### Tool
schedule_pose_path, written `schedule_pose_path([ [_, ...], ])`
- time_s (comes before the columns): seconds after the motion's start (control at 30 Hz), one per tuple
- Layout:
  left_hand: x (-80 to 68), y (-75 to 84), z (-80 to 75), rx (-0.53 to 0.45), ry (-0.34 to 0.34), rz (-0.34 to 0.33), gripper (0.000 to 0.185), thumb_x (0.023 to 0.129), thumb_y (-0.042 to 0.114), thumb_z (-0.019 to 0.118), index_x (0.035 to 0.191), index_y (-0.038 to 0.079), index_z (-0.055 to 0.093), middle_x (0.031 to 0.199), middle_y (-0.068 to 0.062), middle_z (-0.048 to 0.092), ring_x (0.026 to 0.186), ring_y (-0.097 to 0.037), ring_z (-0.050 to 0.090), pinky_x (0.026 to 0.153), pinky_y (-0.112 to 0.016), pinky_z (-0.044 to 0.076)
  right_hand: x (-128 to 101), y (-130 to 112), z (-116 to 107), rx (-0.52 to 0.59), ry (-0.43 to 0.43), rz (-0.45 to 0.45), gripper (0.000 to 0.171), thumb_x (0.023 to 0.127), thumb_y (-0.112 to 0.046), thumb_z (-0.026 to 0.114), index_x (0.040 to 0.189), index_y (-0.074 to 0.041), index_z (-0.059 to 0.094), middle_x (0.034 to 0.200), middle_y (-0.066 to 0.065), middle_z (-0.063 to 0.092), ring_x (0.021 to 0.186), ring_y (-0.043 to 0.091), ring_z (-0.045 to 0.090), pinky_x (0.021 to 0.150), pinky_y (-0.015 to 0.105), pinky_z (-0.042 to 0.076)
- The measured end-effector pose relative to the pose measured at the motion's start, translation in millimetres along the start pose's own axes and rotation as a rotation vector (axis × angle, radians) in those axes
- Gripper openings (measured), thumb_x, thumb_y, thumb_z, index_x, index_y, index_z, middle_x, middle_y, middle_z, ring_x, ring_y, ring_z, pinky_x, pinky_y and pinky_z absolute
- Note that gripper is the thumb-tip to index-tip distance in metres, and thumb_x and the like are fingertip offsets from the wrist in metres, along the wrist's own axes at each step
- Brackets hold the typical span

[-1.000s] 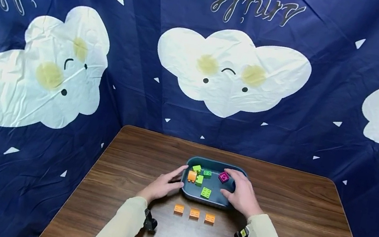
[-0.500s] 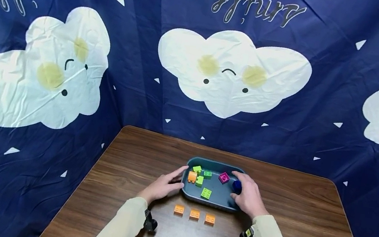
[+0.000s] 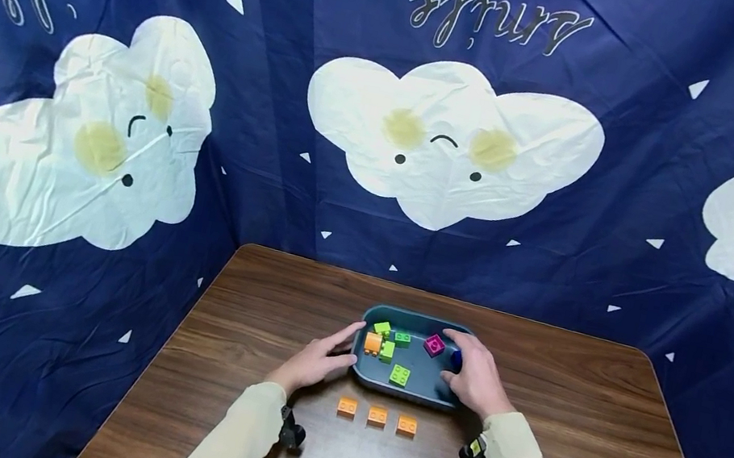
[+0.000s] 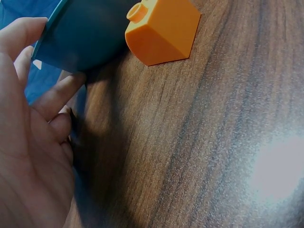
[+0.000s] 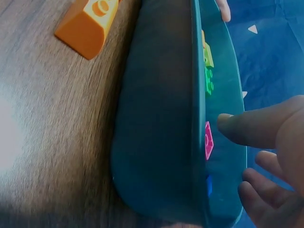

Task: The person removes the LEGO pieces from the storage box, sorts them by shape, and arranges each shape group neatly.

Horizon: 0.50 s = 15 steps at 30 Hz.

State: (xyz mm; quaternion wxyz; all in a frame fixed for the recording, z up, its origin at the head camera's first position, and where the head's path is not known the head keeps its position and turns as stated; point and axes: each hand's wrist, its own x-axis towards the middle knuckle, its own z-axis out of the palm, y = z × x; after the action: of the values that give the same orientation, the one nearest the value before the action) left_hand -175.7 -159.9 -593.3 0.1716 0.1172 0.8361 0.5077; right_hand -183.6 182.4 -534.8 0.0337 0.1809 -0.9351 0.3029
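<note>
A dark teal tray [image 3: 408, 388] holds several toy building bricks. My left hand [image 3: 310, 362] is at its left end, thumb and fingers spread, fingertips touching the wall in the left wrist view. Over the right end hovers my right hand [image 3: 479, 376], with thumb and fingers apart and nothing between them. Partly hidden beside that hand is a blue brick [image 3: 456, 359]. A magenta brick [image 3: 434, 345] lies just left of it. Lime bricks [image 3: 399, 375], a green brick [image 3: 402, 339] and an orange piece [image 3: 372, 343] sit farther left in the tray.
In front of the tray, three orange sloped bricks [image 3: 377, 416] stand in a row on the brown wooden table [image 3: 298, 282]. A dark blue cloth [image 3: 261, 161] with white clouds hangs behind and at both sides. Each wrist wears a small black camera [image 3: 292, 430].
My right hand first moved right, away from the magenta brick, uncovering the blue brick. It then came slightly back left and covers part of the blue brick. The left hand stayed put.
</note>
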Motion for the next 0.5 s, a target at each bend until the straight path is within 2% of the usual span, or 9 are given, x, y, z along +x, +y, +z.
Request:
schedule_pose_path([
  [0.27,-1.0,-0.6,-0.3,0.007,-0.001,0.001,0.064,0.107,0.039,0.061,0.161,0.056,0.029,0.161,-0.009,0.048,0.148,-0.025,0.047,0.119,-0.059,0.037,12.2,-13.4,10.7,-0.024,-0.038,-0.027,0.072,0.08,-0.012,0.093,0.145,-0.005,0.062,0.144,0.019,0.062,0.133,0.04,0.058,0.109,0.059,0.047],
  [0.5,0.6,-0.1,-0.2,0.005,0.0,0.004,0.065,0.108,0.037,0.061,0.162,0.053,0.03,0.162,-0.008,0.046,0.148,-0.025,0.047,0.119,-0.058,0.037,25.2,-30.7,18.8,-0.015,-0.118,-0.021,0.07,0.088,-0.02,0.088,0.149,-0.008,0.058,0.149,0.016,0.058,0.137,0.04,0.055,0.11,0.06,0.046],
])
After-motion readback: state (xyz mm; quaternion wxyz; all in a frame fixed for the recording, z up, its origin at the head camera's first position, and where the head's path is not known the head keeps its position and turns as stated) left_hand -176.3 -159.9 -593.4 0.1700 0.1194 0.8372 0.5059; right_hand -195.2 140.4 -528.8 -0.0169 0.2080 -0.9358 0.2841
